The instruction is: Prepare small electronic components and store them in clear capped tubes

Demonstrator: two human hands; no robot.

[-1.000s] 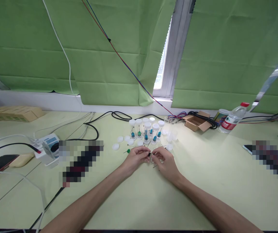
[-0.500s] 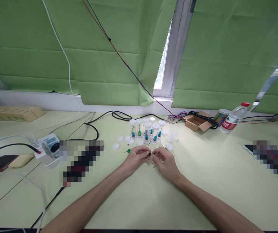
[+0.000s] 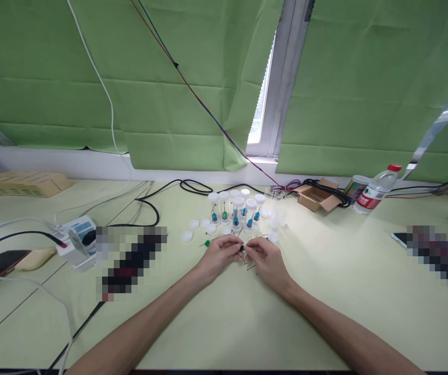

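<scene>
My left hand (image 3: 221,256) is closed, its thumb and index finger pinching a small black piece (image 3: 241,248). From the other side my right hand (image 3: 266,260) comes up against it, fingertips pressed together; what they hold is too small to make out. Thin metal pins (image 3: 250,267) show beneath the fingers, partly hidden. Just beyond stand several clear vials (image 3: 236,214) with white caps, most holding a blue-hubbed needle tip (image 3: 249,223), one a green-hubbed needle tip (image 3: 224,214). A loose green needle tip (image 3: 207,243) lies beside my left hand.
Loose white caps (image 3: 187,236) lie around the vials. Farther right are an open cardboard box (image 3: 318,198), a water bottle (image 3: 376,190) and a can (image 3: 356,187). A power strip (image 3: 77,239) with cables sits at left. Black cable (image 3: 196,186) runs along the back.
My right fingertips have shifted slightly and now meet the black piece in my left fingers. The vials and caps have not moved.
</scene>
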